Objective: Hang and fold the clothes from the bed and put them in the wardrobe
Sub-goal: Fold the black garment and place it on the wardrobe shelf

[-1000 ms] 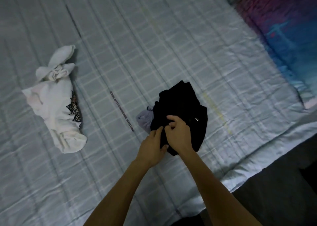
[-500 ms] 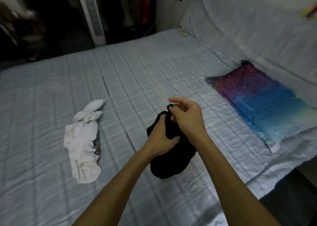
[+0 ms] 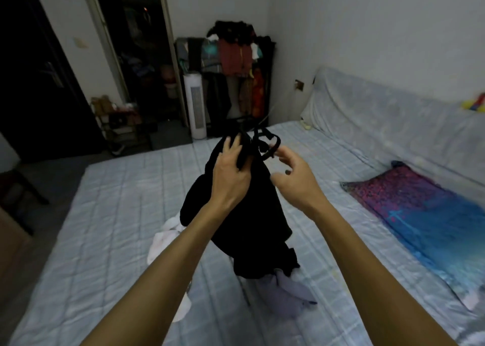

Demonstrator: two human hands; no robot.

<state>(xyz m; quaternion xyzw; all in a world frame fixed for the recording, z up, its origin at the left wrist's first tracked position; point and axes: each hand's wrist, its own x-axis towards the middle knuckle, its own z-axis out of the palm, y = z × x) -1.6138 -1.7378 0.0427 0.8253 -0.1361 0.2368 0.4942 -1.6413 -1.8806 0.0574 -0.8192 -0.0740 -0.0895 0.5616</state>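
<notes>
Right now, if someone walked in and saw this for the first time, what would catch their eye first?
First, the crumpled black garment held up mid-frame over the pale checked bed: the left hand grips its top, while the right hand hovers open by its thin black straps. Next, the vivid pink-and-blue pillow on the bed's right side. Behind, an open rack crowded with hanging clothes stands against the far wall.

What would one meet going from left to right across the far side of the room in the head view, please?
Dark door → shoe rack → white tower fan → clothes rack → wall socket → covered headboard.
</notes>
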